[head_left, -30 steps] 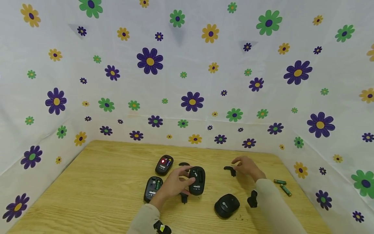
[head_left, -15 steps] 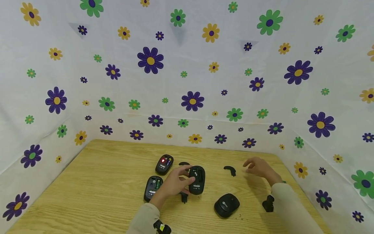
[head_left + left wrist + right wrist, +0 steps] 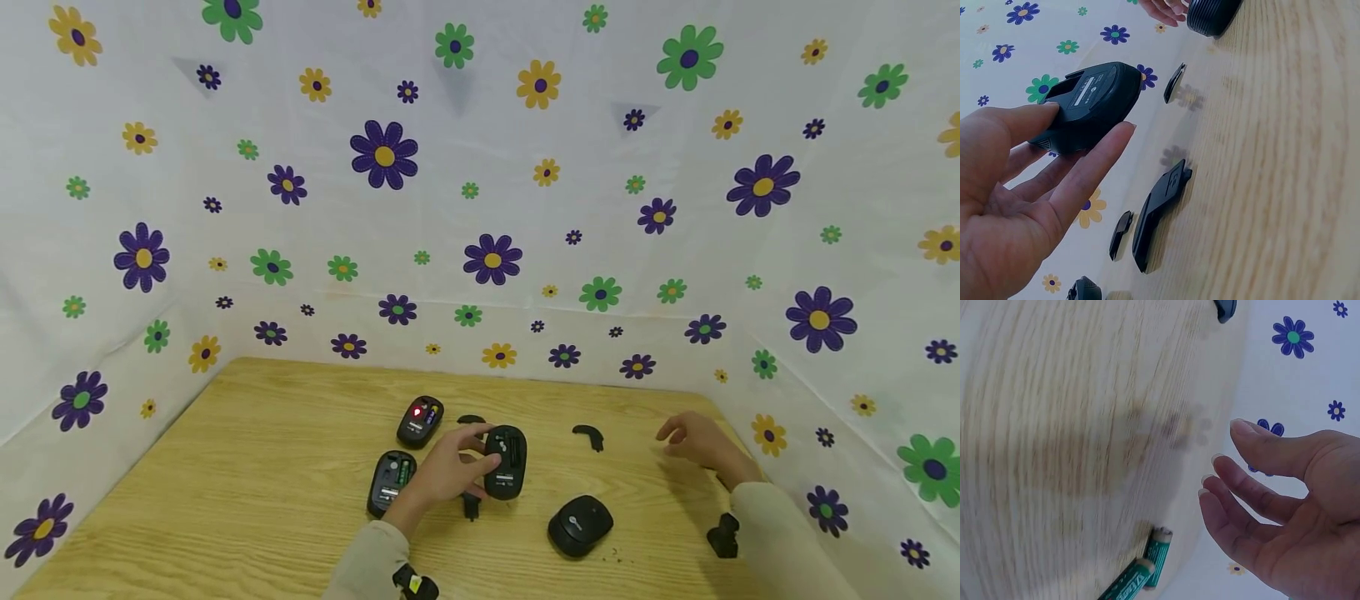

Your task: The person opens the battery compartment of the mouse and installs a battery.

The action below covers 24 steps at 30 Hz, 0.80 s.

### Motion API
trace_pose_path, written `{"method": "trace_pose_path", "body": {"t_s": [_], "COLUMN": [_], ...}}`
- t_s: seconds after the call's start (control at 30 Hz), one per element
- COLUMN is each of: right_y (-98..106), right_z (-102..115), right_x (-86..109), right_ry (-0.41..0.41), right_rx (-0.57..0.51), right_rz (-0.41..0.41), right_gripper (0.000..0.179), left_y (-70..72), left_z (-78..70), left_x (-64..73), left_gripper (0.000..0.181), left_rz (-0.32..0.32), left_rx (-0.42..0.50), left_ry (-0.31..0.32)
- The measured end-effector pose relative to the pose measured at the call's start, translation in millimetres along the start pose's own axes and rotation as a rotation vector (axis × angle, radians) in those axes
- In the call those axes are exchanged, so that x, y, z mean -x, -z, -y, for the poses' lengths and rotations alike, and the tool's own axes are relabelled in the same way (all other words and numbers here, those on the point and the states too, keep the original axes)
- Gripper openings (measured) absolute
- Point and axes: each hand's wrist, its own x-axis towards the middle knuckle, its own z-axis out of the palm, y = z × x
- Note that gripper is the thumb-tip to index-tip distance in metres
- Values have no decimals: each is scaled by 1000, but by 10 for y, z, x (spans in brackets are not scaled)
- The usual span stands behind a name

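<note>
My left hand point(image 3: 448, 468) holds a black computer mouse point(image 3: 505, 463) up off the table, its underside and uncovered battery slot facing me. In the left wrist view, thumb and fingers grip that mouse point(image 3: 1091, 106) by its sides. Toward the right of the table hovers my right hand point(image 3: 697, 440), fingers loosely bent around nothing. Two green batteries point(image 3: 1155, 559) lie on the table close to it in the right wrist view; the hand and arm hide them from the head view. A curved black battery cover point(image 3: 589, 437) rests on the table, left of the right hand.
Two more mice, one with a red light point(image 3: 420, 422) and one with green batteries inside point(image 3: 392, 483), lie underside up at left. Another mouse point(image 3: 580, 527) sits upright in front, beside dark crumbs point(image 3: 615, 557). More black covers point(image 3: 471, 506) lie around the left hand. Flowered cloth surrounds the table.
My right hand has withdrawn from beside the curved cover and shifted right, toward the batteries. The cover stays where it was. My left hand keeps the mouse in the same spot.
</note>
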Motion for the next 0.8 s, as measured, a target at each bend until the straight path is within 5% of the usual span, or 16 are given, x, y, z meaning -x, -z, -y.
{"method": "trace_pose_path", "body": {"t_s": [0.33, 0.8], "right_y": [74, 63], "right_z": [-221, -382], "right_x": [116, 194], "right_ry": [-60, -151], "right_rx": [95, 50], "right_rz": [-26, -24], "right_gripper": [19, 21], "left_y": [9, 35], "left_z": [21, 54], "left_x": [-3, 49], "left_gripper": [57, 60], "left_rz": [-8, -6], "left_rx": [-14, -9], "left_ry": [9, 24]}}
